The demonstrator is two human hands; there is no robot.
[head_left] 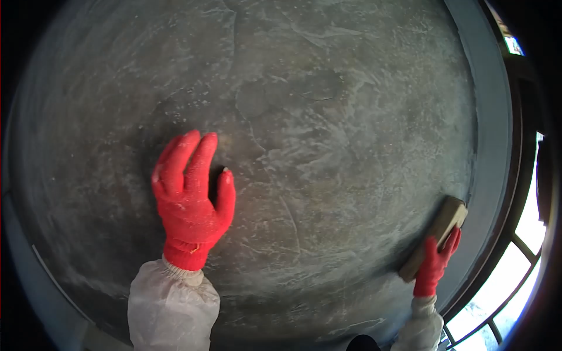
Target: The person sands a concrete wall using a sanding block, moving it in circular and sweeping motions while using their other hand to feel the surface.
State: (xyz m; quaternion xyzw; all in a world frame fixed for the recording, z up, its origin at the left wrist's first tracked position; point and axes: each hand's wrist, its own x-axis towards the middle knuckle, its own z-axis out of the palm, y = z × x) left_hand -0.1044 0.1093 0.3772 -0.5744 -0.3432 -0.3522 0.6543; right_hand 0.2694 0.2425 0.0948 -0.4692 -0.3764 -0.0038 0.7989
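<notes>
Head view: left hand (192,196) in a red knit glove lies flat, fingers spread, on the grey plastered wall (328,117). Right hand (436,260) grips a brownish rectangular sanding block (436,241) near the wall's right edge, looks mid-sanding; next stroke probably needs steady pressure.

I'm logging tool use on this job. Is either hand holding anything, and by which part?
The right hand grips a sanding block by its lower end. The left hand holds nothing; it lies flat on the grey wall.

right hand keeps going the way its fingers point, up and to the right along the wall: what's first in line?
Right hand grips a sanding block pointing up-right; the first thing in that line looks like the pale edge strip beside the grey wall. Depth unclear.
</notes>
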